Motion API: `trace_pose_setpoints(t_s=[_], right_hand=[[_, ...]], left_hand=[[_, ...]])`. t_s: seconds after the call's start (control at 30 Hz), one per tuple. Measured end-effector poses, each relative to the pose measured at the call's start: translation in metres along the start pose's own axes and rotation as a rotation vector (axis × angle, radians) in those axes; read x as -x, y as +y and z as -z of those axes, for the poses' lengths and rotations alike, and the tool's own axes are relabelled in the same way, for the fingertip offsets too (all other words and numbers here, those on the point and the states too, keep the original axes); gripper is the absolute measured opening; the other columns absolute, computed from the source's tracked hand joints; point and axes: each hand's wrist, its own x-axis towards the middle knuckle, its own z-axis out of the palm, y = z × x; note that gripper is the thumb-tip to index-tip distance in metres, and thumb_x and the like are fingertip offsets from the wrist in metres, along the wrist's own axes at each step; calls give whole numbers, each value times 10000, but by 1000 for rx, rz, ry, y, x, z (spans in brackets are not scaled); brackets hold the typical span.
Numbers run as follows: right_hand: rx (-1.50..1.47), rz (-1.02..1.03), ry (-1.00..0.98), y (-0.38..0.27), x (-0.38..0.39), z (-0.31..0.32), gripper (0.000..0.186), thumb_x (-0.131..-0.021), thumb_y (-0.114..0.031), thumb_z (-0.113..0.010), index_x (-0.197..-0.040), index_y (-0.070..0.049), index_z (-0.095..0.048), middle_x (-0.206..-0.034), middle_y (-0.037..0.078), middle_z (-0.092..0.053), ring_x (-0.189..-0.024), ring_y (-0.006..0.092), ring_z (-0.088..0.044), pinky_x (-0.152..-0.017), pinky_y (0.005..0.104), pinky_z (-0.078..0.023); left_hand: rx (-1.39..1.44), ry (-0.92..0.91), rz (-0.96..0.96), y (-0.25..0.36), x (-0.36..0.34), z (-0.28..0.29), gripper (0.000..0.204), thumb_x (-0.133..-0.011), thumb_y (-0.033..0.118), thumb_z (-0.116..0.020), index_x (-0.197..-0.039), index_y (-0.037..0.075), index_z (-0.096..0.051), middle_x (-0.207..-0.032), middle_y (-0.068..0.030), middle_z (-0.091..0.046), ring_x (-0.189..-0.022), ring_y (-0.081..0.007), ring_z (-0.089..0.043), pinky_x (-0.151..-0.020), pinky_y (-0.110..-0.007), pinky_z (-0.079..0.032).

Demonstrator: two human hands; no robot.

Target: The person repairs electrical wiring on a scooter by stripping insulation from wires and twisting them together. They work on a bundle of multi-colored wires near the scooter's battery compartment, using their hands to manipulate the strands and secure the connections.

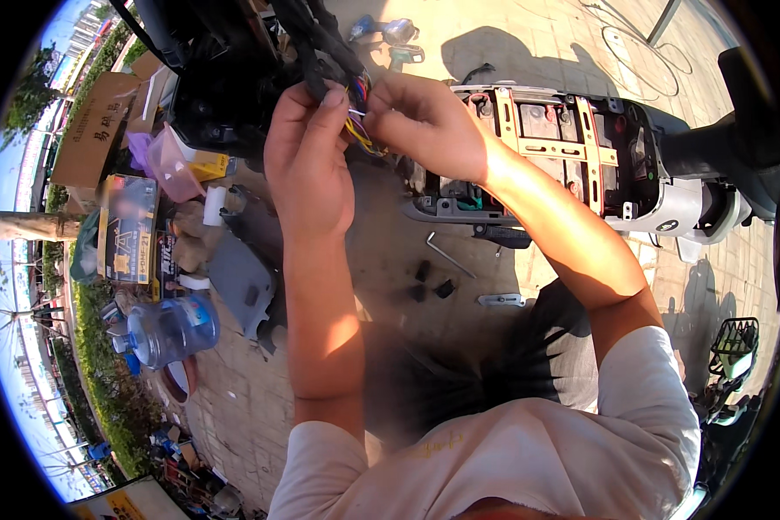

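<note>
A black sheathed cable bundle [318, 48] hangs from the dark body of a scooter at the top centre, with red, blue, white and yellow wires [358, 126] coming out of it. My left hand [308, 160] pinches the bundle between thumb and fingers. Just to its right, my right hand [425, 126] has its fingers curled and pinched on the thin coloured wires. Exactly which wire each fingertip holds is hidden. Beyond my right hand lies an open battery bay [555, 123] with batteries under orange metal straps and a grey plastic surround.
Cordless tools [405, 54] lie behind the bundle. An Allen key [446, 251] and a utility knife [500, 300] rest on the paving below. Cardboard [87, 130], a plastic bag [169, 165], a grey panel [238, 277] and a large water jug [173, 329] sit on the left. The scooter's seat [745, 147] rises at right.
</note>
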Motion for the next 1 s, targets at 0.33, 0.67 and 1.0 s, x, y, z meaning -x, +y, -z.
trace_pose_setpoints(t_s=[0.33,0.67,1.0], right_hand=[[-226,-141,-119,-8,1,5,218,-921,-203,-583,-792,-27,-579,-652,-12,-525,-582,58,-461,-517,231,-385],[-92,11,8,2,5,-2,385,-964,-317,-565,-725,-14,-565,-617,-37,-484,-612,34,-404,-521,233,-348],[15,211,123,16,10,-15,334,-984,-254,-522,-782,11,-558,-622,18,-463,-618,71,-399,-540,265,-386]], left_hand=[[-161,91,-35,2,0,-7,206,-970,187,-547,-1046,-2,-581,-931,-48,-616,-844,-112,-568,-760,-256,-466],[29,43,19,4,1,-9,170,-968,161,-536,-1033,12,-586,-949,-70,-638,-886,-155,-594,-800,-301,-452],[51,106,-4,7,4,-21,180,-946,116,-573,-1035,-38,-604,-919,-61,-638,-873,-108,-564,-834,-238,-420]])
